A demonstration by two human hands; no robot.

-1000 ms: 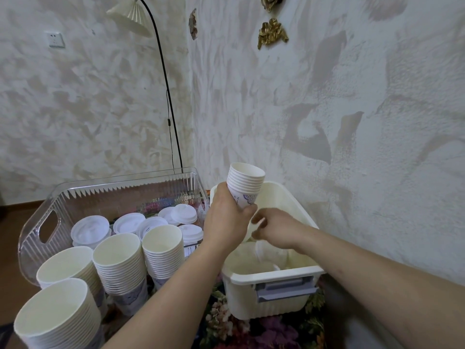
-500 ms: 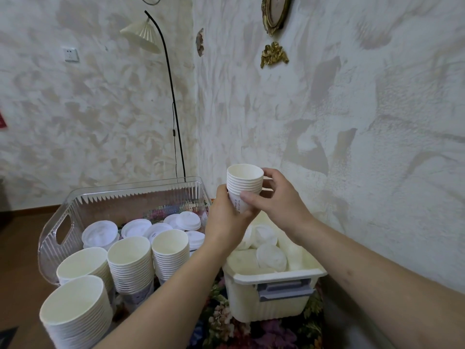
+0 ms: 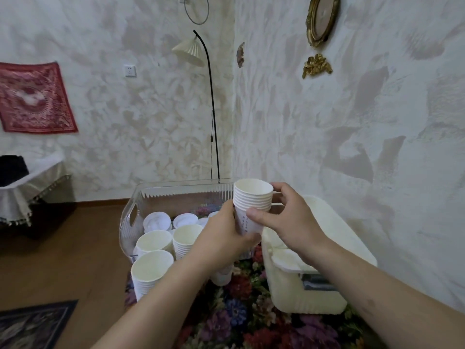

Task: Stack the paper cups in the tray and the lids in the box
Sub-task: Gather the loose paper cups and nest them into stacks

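Observation:
Both hands hold a stack of white paper cups (image 3: 253, 197) upright between the tray and the box. My left hand (image 3: 226, 233) grips its lower part from the left. My right hand (image 3: 289, 222) curls round it from the right, thumb on the front, fingers near the rims. The clear ribbed tray (image 3: 130, 217) at the left holds several cup stacks (image 3: 153, 241) and white lids (image 3: 156, 221). The cream box (image 3: 349, 238) at the right has lids (image 3: 286, 258) inside, mostly hidden by my right arm.
Tray and box sit on a flowered cloth (image 3: 239, 311) close to the textured wall. A floor lamp (image 3: 211, 109) stands in the corner behind the tray. Wooden floor (image 3: 63, 260) lies to the left, with a draped side table (image 3: 25, 190) farther off.
My right hand rose out of the box and took hold of the cup stack that my left hand keeps holding. The camera tilted upward, showing more wall.

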